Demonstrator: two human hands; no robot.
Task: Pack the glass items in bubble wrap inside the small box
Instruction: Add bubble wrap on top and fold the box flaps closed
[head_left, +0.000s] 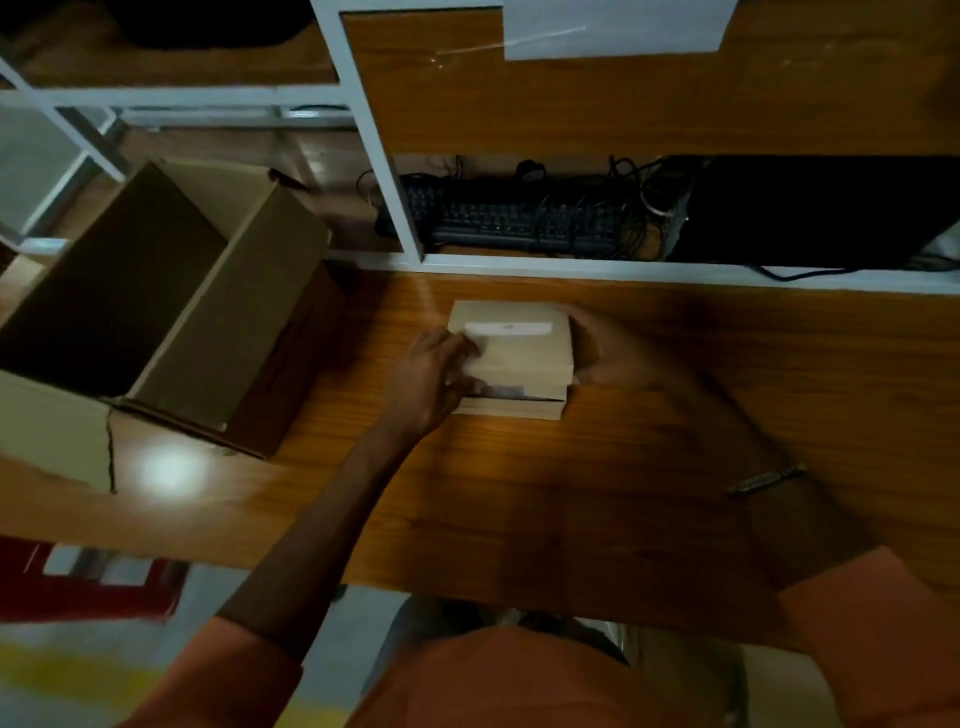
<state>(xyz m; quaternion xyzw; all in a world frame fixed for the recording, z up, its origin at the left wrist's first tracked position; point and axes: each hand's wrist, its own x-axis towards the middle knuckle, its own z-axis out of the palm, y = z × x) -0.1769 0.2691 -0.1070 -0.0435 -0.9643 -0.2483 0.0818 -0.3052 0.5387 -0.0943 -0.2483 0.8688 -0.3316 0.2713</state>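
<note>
A wooden surface is carrying a large open cardboard box at its left end, with a black keyboard and tangled cables sitting on a shelf beyond the far edge. Near the middle of the surface the small box is sitting with its lid down and a white label showing on top. The left hand is gripping the small box's left side with curled fingers, while the right hand, blurred, is curling its grip round the right side.
</note>
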